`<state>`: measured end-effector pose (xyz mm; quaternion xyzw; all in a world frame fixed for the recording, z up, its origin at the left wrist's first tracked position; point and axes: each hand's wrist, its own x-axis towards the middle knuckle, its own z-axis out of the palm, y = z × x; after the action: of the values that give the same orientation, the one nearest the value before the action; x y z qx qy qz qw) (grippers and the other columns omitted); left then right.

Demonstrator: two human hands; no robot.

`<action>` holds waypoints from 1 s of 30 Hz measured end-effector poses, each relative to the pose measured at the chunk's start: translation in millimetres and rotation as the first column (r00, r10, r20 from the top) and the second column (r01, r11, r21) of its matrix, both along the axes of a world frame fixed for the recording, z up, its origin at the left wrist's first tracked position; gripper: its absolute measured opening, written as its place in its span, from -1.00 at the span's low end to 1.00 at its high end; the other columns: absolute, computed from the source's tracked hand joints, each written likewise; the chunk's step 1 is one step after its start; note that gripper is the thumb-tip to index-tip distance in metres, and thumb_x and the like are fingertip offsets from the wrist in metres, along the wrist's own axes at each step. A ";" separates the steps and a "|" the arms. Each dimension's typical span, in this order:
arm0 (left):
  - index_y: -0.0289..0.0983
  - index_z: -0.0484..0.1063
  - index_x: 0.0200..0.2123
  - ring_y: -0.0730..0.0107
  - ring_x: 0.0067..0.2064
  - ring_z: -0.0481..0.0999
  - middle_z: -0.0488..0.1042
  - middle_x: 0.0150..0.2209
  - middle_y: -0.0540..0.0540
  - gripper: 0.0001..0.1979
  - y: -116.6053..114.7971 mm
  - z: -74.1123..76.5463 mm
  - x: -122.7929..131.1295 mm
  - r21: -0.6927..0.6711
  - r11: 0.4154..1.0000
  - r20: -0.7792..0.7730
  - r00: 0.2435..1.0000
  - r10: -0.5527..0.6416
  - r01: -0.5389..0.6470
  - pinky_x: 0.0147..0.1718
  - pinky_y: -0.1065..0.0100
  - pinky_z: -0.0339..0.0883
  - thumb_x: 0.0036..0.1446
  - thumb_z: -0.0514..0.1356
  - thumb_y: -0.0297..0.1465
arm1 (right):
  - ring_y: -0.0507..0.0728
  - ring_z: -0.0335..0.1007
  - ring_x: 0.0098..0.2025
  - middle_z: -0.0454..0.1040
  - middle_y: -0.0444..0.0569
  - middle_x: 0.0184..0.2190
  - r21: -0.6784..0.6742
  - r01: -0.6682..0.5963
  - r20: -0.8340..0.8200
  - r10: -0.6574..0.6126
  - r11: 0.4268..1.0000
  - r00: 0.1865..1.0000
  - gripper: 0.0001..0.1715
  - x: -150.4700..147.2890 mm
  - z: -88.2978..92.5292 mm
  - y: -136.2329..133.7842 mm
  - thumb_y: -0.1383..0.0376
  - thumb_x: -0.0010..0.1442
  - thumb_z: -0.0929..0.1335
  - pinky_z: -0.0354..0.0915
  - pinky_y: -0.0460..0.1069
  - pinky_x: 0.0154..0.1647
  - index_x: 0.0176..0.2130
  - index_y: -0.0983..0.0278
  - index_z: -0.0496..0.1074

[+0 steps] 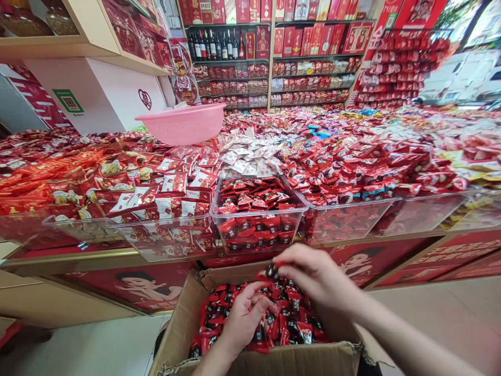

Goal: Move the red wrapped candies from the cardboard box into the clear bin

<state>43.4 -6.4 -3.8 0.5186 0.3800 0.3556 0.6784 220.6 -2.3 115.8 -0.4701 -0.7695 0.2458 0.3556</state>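
A cardboard box (313, 360) full of small red-and-black wrapped candies (297, 303) is in front of me. Inside it my left hand (245, 316) curls its fingers around a red candy packet (259, 337), partly covered by the hand. Over the box's far right part, my right hand (313, 271) pinches a dark red wrapped candy (269, 271) between thumb and fingers; it is slightly blurred. Just beyond the box, a clear plastic bin (258, 216) on the counter holds similar red-and-black candies, neatly stacked at its front and loose on top.
More clear bins with red-and-white packets (172, 196) and red packets (348, 183) flank the middle bin. White packets (250, 151) lie behind it. A pink plastic basket (183, 125) rests on the candies at back left. Shelves with wine bottles (215, 44) and red boxes stand beyond.
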 end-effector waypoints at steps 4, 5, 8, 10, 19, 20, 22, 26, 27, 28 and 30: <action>-0.33 0.30 -0.31 0.60 -0.67 0.30 0.42 -0.55 -0.02 -0.72 1.3 2.3 3.9 -0.017 0.999 -0.072 0.997 0.030 -0.031 -0.68 0.50 0.25 -0.03 0.09 -0.24 | 0.08 0.26 -0.20 0.41 -0.02 -0.27 0.267 0.123 0.201 -0.180 0.956 0.963 -0.71 17.0 75.7 34.4 0.23 0.08 0.19 0.15 -0.05 -0.20 -0.21 0.24 0.37; -0.33 0.30 -0.33 0.60 -0.67 0.30 0.42 -0.55 -0.01 -0.73 2.1 2.8 4.6 -0.012 0.999 -0.080 0.996 0.043 -0.044 -0.68 0.50 0.24 -0.03 0.09 -0.24 | 0.09 0.26 -0.20 0.41 -0.02 -0.26 0.276 0.124 0.276 -0.202 0.953 0.940 -0.70 18.6 88.0 47.6 0.24 0.08 0.19 0.14 -0.05 -0.20 -0.21 0.24 0.38; -0.32 0.30 -0.35 0.59 -0.66 0.30 0.41 -0.57 0.00 -0.75 3.5 3.1 4.5 0.001 0.997 -0.091 0.993 0.077 -0.077 -0.68 0.50 0.24 -0.03 0.09 -0.25 | 0.08 0.30 -0.27 0.45 -0.06 -0.34 0.201 0.054 0.510 -0.152 0.978 0.846 -0.73 15.5 102.0 86.5 0.28 0.01 0.23 0.15 -0.06 -0.24 -0.27 0.25 0.43; -0.32 0.30 -0.35 0.58 -0.65 0.31 0.41 -0.57 0.00 -0.75 3.3 2.4 3.4 0.007 0.997 -0.096 0.993 0.075 -0.075 -0.68 0.50 0.23 -0.04 0.10 -0.25 | 0.08 0.32 -0.33 0.47 -0.08 -0.39 0.144 -0.003 0.625 -0.089 0.990 0.775 -0.74 9.4 98.4 104.9 0.31 -0.04 0.25 0.16 -0.07 -0.30 -0.31 0.25 0.46; -0.29 0.31 -0.34 0.42 -0.45 0.39 0.41 -0.54 -0.03 -0.77 1.8 -2.5 1.9 0.011 0.999 -0.109 0.993 0.036 -0.035 -0.65 0.51 0.25 -0.05 0.11 -0.27 | 0.02 0.30 -0.49 0.47 -0.10 -0.50 -0.029 -0.107 0.744 0.093 0.994 0.661 -0.77 -4.3 89.5 120.7 0.34 -0.15 0.30 0.11 -0.12 -0.52 -0.39 0.26 0.46; -0.29 0.31 -0.34 0.42 -0.45 0.39 0.41 -0.54 -0.03 -0.77 2.0 -2.9 2.2 0.015 0.999 -0.114 0.993 0.034 -0.033 -0.64 0.51 0.25 -0.05 0.11 -0.27 | 0.03 0.30 -0.48 0.47 -0.10 -0.50 -0.024 -0.118 0.740 0.097 0.993 0.665 -0.77 -4.0 89.6 122.4 0.33 -0.15 0.31 0.11 -0.12 -0.51 -0.39 0.26 0.46; -0.29 0.31 -0.34 0.42 -0.46 0.39 0.41 -0.55 -0.04 -0.76 2.3 -3.3 2.4 0.020 0.999 -0.125 0.992 0.032 -0.030 -0.64 0.51 0.24 -0.05 0.11 -0.26 | 0.03 0.31 -0.45 0.47 -0.10 -0.48 -0.016 -0.145 0.729 0.111 0.989 0.676 -0.77 -3.3 88.4 126.0 0.32 -0.15 0.32 0.12 -0.13 -0.48 -0.39 0.26 0.47; -0.29 0.32 -0.34 0.42 -0.46 0.39 0.41 -0.53 -0.05 -0.78 1.8 -1.9 1.4 0.043 0.999 -0.152 0.988 0.025 -0.018 -0.61 0.50 0.25 -0.04 0.10 -0.27 | 0.02 0.31 -0.46 0.47 -0.10 -0.49 -0.069 -0.148 0.740 0.150 0.987 0.656 -0.75 -3.6 86.0 129.4 0.34 -0.14 0.30 0.12 -0.13 -0.49 -0.37 0.27 0.47; -0.29 0.32 -0.34 0.43 -0.46 0.39 0.42 -0.53 -0.05 -0.79 1.5 -1.4 1.0 0.051 0.999 -0.156 0.987 0.023 -0.015 -0.59 0.49 0.25 -0.03 0.09 -0.28 | 0.02 0.31 -0.46 0.47 -0.09 -0.49 -0.079 -0.142 0.751 0.153 0.987 0.643 -0.75 -4.2 86.3 129.3 0.35 -0.14 0.30 0.12 -0.13 -0.49 -0.36 0.27 0.47; -0.29 0.32 -0.34 0.44 -0.46 0.39 0.42 -0.53 -0.05 -0.80 1.3 -1.0 0.7 0.056 0.998 -0.159 0.987 0.021 -0.012 -0.57 0.49 0.25 -0.02 0.09 -0.29 | 0.03 0.31 -0.46 0.47 -0.09 -0.49 -0.084 -0.138 0.764 0.152 0.987 0.627 -0.74 -5.0 87.2 129.0 0.34 -0.14 0.31 0.12 -0.13 -0.49 -0.35 0.28 0.47; -0.29 0.32 -0.34 0.44 -0.46 0.39 0.41 -0.53 -0.04 -0.80 1.2 -0.4 0.4 0.057 0.998 -0.162 0.987 0.018 -0.008 -0.56 0.48 0.25 -0.02 0.09 -0.30 | 0.03 0.31 -0.46 0.47 -0.07 -0.47 -0.088 -0.136 0.792 0.152 0.987 0.591 -0.73 -7.2 89.8 128.0 0.33 -0.14 0.32 0.11 -0.12 -0.48 -0.34 0.29 0.47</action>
<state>43.7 -5.2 -4.1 0.5621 0.4272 0.3272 0.6281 213.4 125.7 205.5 -0.4698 -0.8803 0.0456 -0.0490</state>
